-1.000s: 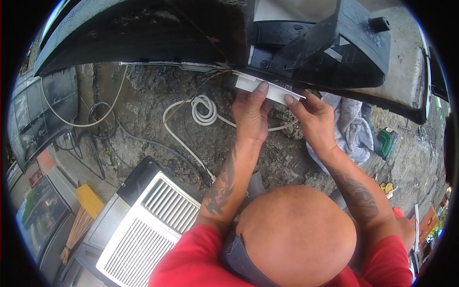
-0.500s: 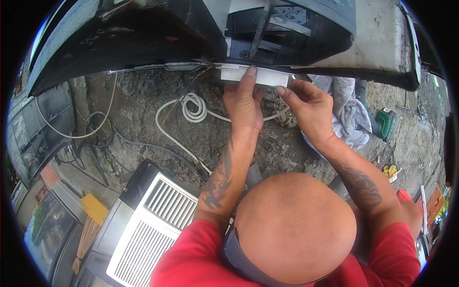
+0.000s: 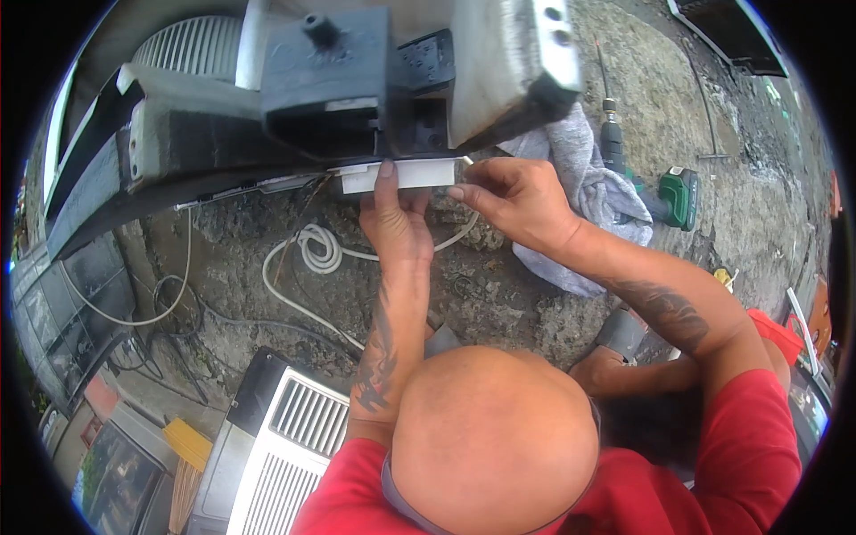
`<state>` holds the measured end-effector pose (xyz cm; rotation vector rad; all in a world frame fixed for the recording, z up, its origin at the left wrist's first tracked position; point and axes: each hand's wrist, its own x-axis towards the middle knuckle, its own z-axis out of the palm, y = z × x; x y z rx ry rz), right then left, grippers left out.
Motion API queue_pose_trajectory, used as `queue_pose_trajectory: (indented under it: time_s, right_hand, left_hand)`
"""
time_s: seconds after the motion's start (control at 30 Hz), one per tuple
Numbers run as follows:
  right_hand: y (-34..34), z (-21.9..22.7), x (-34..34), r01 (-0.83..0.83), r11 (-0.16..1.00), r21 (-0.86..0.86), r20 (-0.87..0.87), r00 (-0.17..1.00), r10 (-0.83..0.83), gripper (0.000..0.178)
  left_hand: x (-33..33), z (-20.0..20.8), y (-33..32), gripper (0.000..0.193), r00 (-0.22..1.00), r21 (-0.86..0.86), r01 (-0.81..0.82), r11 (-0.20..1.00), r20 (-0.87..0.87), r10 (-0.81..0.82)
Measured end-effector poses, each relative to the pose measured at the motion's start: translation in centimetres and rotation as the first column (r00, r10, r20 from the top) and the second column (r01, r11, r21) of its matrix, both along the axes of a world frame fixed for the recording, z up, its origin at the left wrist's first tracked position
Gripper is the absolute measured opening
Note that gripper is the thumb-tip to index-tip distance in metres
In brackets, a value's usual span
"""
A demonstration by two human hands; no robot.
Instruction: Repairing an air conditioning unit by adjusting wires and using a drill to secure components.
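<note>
My left hand (image 3: 397, 223) holds a slim white rectangular box (image 3: 406, 175) against the underside of a dark appliance housing (image 3: 325, 89). Its thumb presses the front face and the fingers curl beneath. At the box's right end my right hand (image 3: 526, 201) is closed in a pinch, thumb and forefinger around a white cord (image 3: 323, 254). A short bit of that cord shows above the forefinger; the exact grip is partly hidden. The rest of the cord lies loosely coiled on the ground below the hands and runs down past my left forearm.
A grey cloth (image 3: 580, 187) lies right of my right hand, beside a green and black cordless drill (image 3: 679, 198). A white louvred grille panel (image 3: 290, 455) is at lower left. Dark cables (image 3: 259, 323) cross the rough ground (image 3: 499, 294). A thin metal rod (image 3: 709, 107) lies far right.
The view has shifted, so the housing shows more of its left side and the whole drill appears. My right hand has turned flatter at the box end. My left hand still holds the box.
</note>
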<state>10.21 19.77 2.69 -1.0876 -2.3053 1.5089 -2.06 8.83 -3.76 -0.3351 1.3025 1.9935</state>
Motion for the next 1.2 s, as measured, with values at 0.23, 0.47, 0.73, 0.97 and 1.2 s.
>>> queue_pose_trajectory:
  time_s: [0.23, 0.47, 0.73, 0.97, 1.2]
  right_hand:
    - [16.3, -1.4, 8.3, -0.113, 0.801, 0.588, 0.340, 0.933, -0.118, 0.013]
    - [19.3, -4.0, 9.2, -0.139, 0.809, 0.570, 0.509, 0.834, -0.215, 0.016]
    - [19.9, -4.5, 8.1, -0.150, 0.867, 0.475, 0.641, 0.734, -0.224, 0.017]
    - [20.1, -5.6, 7.6, -0.228, 0.859, 0.459, 0.679, 0.714, -0.173, 0.017]
    - [22.9, -6.5, 9.8, 0.110, 0.941, 0.319, 0.501, 0.824, -0.266, 0.021]
  left_hand:
    - [1.0, -0.8, 0.2, 0.072, 0.995, 0.050, -0.082, 0.995, 0.066, 0.079]
    - [0.3, -0.4, -0.4, 0.069, 0.996, 0.053, -0.041, 0.998, 0.085, 0.036]
    - [0.3, -0.2, -0.3, 0.067, 0.996, 0.028, -0.044, 0.999, 0.081, 0.042]
    - [0.3, -0.5, -0.5, 0.062, 0.994, 0.036, -0.057, 0.998, 0.093, 0.054]
    - [0.4, -0.7, -0.4, 0.060, 0.992, 0.057, -0.064, 0.996, 0.109, 0.058]
